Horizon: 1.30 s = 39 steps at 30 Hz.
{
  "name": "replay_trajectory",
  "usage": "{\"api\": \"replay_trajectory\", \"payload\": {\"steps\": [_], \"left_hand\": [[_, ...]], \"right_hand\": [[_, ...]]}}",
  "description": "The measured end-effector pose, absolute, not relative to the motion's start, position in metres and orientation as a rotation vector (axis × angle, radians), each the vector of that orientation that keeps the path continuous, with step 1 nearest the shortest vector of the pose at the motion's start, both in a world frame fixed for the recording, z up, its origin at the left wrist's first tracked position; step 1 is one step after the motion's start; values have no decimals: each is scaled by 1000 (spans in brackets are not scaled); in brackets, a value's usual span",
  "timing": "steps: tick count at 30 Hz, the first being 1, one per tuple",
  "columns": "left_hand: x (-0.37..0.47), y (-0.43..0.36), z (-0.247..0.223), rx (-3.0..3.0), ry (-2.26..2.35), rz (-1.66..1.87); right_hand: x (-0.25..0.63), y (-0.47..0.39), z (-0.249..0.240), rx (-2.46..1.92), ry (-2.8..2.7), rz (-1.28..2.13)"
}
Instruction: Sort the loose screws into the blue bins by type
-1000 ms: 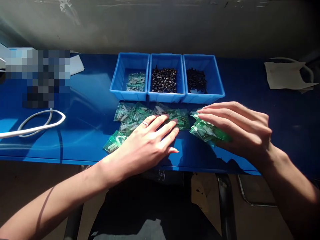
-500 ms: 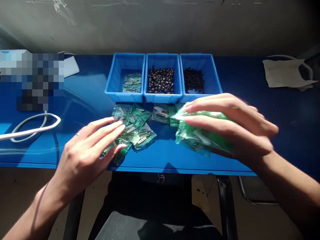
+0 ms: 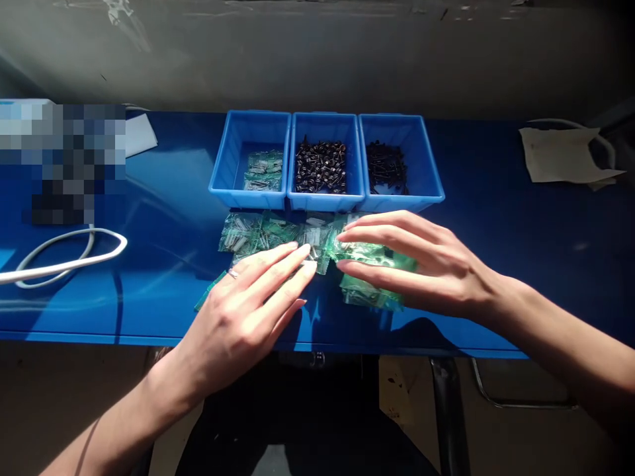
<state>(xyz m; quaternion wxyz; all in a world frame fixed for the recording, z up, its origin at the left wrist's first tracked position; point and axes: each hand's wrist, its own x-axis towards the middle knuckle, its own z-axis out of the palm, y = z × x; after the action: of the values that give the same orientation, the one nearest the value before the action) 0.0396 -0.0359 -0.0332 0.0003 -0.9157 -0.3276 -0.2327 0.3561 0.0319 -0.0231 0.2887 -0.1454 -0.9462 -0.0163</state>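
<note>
Several small green-tinted plastic packets (image 3: 240,233) lie on the blue table, with pale and metallic slender parts inside. My left hand (image 3: 248,304) lies flat over the middle of them, fingers stretched toward the right, hiding some packets. Over the right-hand packets (image 3: 370,294) my right hand (image 3: 421,261) rests with its fingers spread toward the left. Its fingertips touch the packets, and none is visibly gripped. Behind the hands stand three blue bins: the left bin (image 3: 221,165) has similar packets, the middle bin (image 3: 325,199) dark screw-like pieces, the right bin (image 3: 426,178) black pieces.
A looped white cable (image 3: 74,266) lies at the left of the table (image 3: 163,291), near a blurred-out patch. A brown paper sheet (image 3: 565,155) is at the far right. The wall (image 3: 317,59) rises behind the bins.
My left hand has moved right across the packets. My right hand has come down and left, and the green packets it held now lie on the table beneath its spread fingers.
</note>
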Motion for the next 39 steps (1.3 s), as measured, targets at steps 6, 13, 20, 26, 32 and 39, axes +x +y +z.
{"api": "replay_trajectory", "payload": {"steps": [6,13,20,26,32,39], "left_hand": [[51,-33,-35,-2861,-1038,-800],[55,-33,-29,-2903,-1014,-880],[41,-28,-36,-2802,-1112,-632],[59,-21,-37,-2830,-1077,-587],[65,-11,-39,-2896,-1051,-559],[59,-21,-39,-2721,-1277,-592]], "right_hand": [[391,18,-13,-561,-2427,-27],[398,9,-1,-672,-2386,-171],[360,8,-7,-579,-2464,-24],[370,3,-23,-547,-2586,-33],[409,-36,-25,-649,-2648,-19],[415,-46,-28,-816,-2595,18]]}}
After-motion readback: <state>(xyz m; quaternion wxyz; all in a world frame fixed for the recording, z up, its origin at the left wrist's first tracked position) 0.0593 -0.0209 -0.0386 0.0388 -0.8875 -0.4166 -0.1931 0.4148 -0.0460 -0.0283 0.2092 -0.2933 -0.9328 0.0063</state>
